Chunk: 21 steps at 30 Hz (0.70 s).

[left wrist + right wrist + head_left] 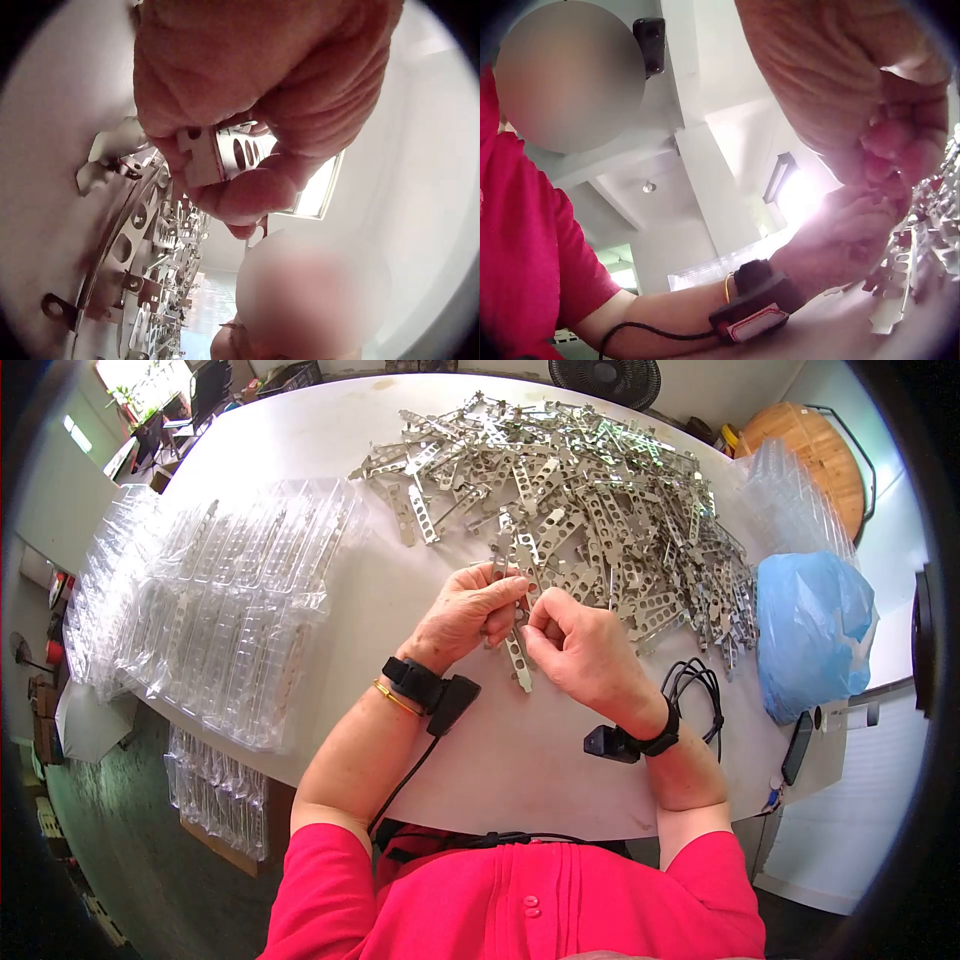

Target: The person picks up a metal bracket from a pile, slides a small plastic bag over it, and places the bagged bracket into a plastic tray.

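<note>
My left hand (465, 615) pinches a perforated metal bracket (518, 665) between thumb and fingers, over the near edge of a pile of similar brackets (590, 510). In the left wrist view, the bent end of the held bracket (206, 159) and some of its oval holes show between the fingers. The right hand (590, 645) is close against the left, its thumb and index finger curled together at the bracket's edge. In the right wrist view its fingertips (889, 154) meet the left hand, and what they pinch is mostly hidden.
Clear plastic trays (230, 610) are stacked on the left of the white table (400, 760). To the right are a blue plastic bag (815, 625), more clear trays (795, 490) and a black cable (700, 685). A black fan (605, 378) stands behind the table.
</note>
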Each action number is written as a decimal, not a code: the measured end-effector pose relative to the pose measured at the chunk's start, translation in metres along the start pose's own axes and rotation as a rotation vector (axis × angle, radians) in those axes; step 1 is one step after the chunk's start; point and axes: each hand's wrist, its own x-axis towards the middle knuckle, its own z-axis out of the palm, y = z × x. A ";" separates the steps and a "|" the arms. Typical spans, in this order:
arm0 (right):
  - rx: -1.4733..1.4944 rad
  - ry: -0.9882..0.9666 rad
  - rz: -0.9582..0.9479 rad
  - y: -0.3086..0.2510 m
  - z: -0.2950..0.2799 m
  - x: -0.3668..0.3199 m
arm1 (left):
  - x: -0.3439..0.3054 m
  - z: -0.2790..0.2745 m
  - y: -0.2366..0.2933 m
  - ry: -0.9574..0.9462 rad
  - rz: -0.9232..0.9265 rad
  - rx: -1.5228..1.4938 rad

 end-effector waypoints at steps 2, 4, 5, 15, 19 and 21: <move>0.043 -0.020 -0.017 -0.001 0.002 -0.001 | 0.001 -0.002 -0.001 -0.004 -0.009 -0.017; 0.056 -0.002 -0.006 -0.003 0.002 -0.001 | 0.001 -0.004 -0.002 -0.007 -0.017 -0.035; 0.069 0.015 0.006 -0.004 0.001 -0.001 | 0.002 -0.004 -0.002 -0.011 -0.006 -0.035; 0.028 0.102 0.093 0.002 -0.011 0.007 | 0.001 -0.001 0.000 0.043 -0.021 -0.025; 0.055 0.095 0.085 0.009 -0.006 0.008 | -0.001 -0.001 -0.001 0.030 -0.026 -0.027; 0.090 0.063 0.101 0.013 -0.004 0.008 | 0.000 -0.001 -0.002 0.015 -0.022 -0.046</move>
